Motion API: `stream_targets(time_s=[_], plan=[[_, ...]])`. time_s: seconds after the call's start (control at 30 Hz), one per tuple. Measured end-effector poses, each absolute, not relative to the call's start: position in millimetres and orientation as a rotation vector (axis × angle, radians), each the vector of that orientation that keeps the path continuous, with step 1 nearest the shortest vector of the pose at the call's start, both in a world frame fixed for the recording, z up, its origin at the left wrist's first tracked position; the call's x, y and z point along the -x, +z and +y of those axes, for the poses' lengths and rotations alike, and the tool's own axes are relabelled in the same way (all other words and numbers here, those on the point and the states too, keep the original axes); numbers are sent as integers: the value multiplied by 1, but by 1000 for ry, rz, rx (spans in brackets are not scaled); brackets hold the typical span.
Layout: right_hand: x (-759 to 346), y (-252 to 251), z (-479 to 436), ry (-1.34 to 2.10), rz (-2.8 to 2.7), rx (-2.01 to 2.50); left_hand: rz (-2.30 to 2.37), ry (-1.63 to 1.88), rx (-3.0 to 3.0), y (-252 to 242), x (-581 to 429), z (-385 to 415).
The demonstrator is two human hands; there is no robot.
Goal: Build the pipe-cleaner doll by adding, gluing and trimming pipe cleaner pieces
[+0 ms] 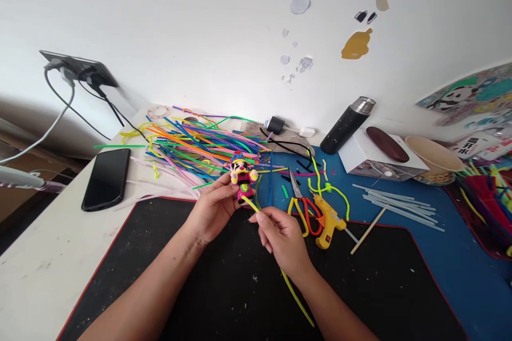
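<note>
My left hand [216, 206] is closed around a small colourful figure [242, 177], held upright with its front toward me. The figure has a blue and red top, a black-and-yellow face and a pink body. My right hand [282, 237] pinches a yellow-green pipe cleaner [296, 298]. One end of the strip reaches the base of the figure, and the other trails below my right hand over the black mat [224, 287]. My right palm hides the strip's middle part.
Behind my hands lies a pile of coloured pipe cleaners [200, 141]. Scissors [296, 186], red-handled pliers [314, 216], a yellow glue gun [330, 221], glue sticks [400, 205] and a wooden stick [368, 230] are right. A phone [106, 180] lies left; a black flask [347, 125] stands back right.
</note>
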State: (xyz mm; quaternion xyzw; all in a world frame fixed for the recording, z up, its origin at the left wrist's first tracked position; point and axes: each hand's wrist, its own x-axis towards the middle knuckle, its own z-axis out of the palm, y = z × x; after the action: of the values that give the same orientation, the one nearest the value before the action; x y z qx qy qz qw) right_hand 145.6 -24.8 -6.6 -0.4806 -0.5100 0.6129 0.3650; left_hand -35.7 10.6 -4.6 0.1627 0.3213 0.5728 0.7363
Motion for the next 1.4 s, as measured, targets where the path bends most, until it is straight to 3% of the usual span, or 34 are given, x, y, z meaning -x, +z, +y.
stream_targets(time_s=[1.4], plan=[[-145,-16,-22,1511,-1293,1346,825,1217,-377,-2,32,8]])
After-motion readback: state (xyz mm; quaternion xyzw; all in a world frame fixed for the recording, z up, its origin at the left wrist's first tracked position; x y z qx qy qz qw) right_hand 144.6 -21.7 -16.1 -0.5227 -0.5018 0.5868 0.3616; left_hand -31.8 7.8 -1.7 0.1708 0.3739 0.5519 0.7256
